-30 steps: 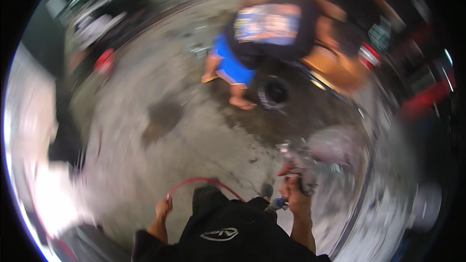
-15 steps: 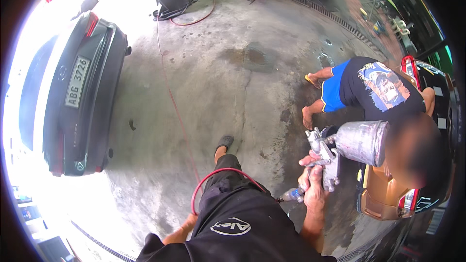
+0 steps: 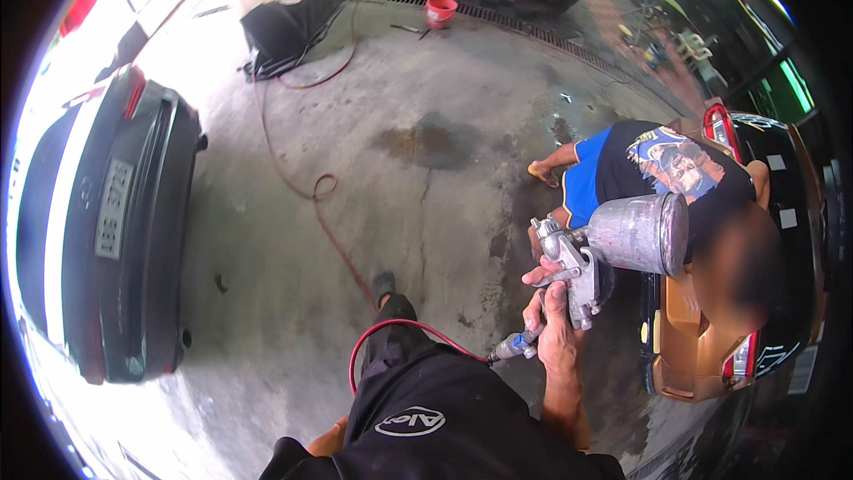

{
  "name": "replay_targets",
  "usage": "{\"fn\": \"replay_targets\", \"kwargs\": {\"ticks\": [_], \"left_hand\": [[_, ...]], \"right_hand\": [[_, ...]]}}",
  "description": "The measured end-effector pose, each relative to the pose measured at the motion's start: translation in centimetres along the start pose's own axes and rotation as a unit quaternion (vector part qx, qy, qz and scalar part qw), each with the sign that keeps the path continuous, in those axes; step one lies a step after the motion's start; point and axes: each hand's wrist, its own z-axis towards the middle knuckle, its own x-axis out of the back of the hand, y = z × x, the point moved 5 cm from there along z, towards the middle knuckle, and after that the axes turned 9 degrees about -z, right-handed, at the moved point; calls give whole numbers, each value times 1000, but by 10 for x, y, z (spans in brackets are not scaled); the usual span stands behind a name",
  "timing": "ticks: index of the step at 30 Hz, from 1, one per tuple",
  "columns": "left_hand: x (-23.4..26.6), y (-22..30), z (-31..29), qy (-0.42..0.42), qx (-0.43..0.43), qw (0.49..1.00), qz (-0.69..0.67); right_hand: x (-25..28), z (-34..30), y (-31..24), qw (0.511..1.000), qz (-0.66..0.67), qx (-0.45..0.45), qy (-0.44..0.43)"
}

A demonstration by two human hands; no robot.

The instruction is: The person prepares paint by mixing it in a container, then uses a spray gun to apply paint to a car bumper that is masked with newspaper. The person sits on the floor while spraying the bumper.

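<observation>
The spray gun (image 3: 582, 277) is held up at the right, its handle gripped by the fingers of the right hand (image 3: 557, 336); the finger state of the half-hidden left hand (image 3: 332, 436) cannot be told. Rigid and probably top-heavy with its cup (image 3: 633, 233), it is best grasped by the handle.

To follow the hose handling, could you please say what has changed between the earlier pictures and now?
The left hand has drawn back toward the picture's lower edge, its grip hidden. The thin red hose gained a small loop on the grey concrete floor. Overall, the view swung left. The right hand still grips the silver metal spray gun.
</observation>
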Motion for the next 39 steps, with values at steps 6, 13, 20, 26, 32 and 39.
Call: {"fn": "replay_targets", "kwargs": {"ticks": [6,13,20,26,32,39], "left_hand": [[131,261,62,35,-178,980,81],[276,643,-102,44,-441,887,-128],[264,959,-273,-227,-590,770,-89],[289,1183,-301,-224,-687,689,-49],[333,1380,-311,-262,-650,701,-134],[382,1600,-276,-294,-654,679,-158]], "right_hand": [[-70,141,-9,994,41,3,103],[-137,300,12,987,36,-42,149],[-182,510,54,983,122,-44,134],[-203,736,38,992,95,-15,77],[-206,950,14,994,95,-47,39],[-220,1175,46,993,105,-16,47]]}}
